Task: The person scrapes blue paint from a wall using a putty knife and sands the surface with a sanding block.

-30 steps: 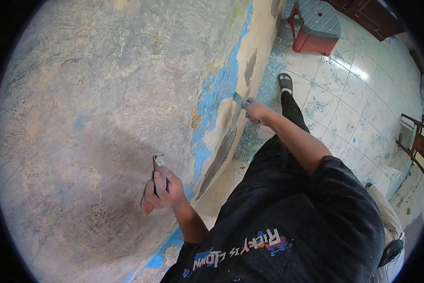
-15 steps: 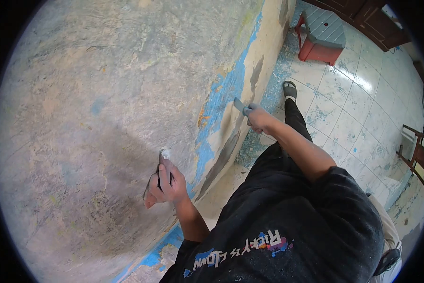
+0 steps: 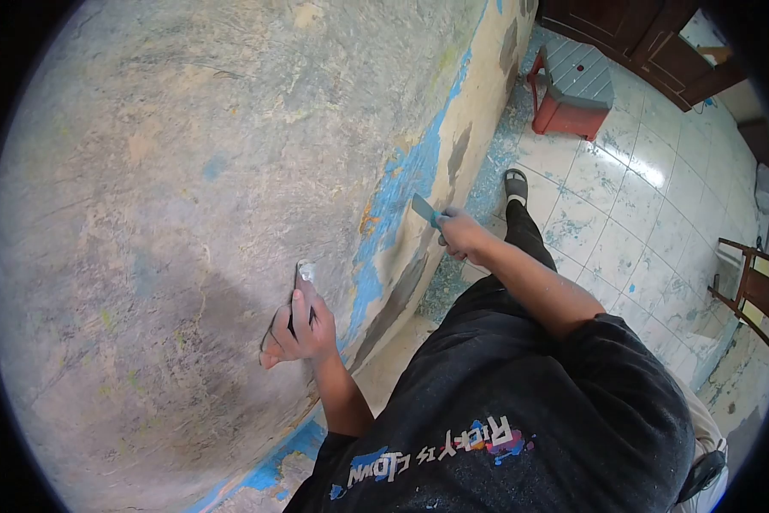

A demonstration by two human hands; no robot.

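Observation:
In my right hand (image 3: 462, 235) I grip a putty knife (image 3: 424, 209) with a flat grey-blue blade. The blade overlaps the flaking blue paint (image 3: 412, 175) near the wall's corner. My left hand (image 3: 303, 329), lower and to the left, is closed around a small tool with a whitish tip (image 3: 306, 271). Its fingers cover most of that tool, and I cannot tell its kind. Behind both hands spreads the rough, scraped grey wall (image 3: 170, 171), with beige patches and a few blue spots.
A red stool with a grey top (image 3: 577, 77) stands on the tiled floor (image 3: 606, 205), which is littered with blue paint flakes. Dark wooden cabinets (image 3: 649, 43) are at the upper right. A wooden chair (image 3: 748, 286) is at the far right. My sandalled foot (image 3: 515, 184) is near the wall.
The view has shifted slightly. My right hand has drawn the putty knife a little down and left, and its blade now shows more of its flat face. My left hand keeps its grip.

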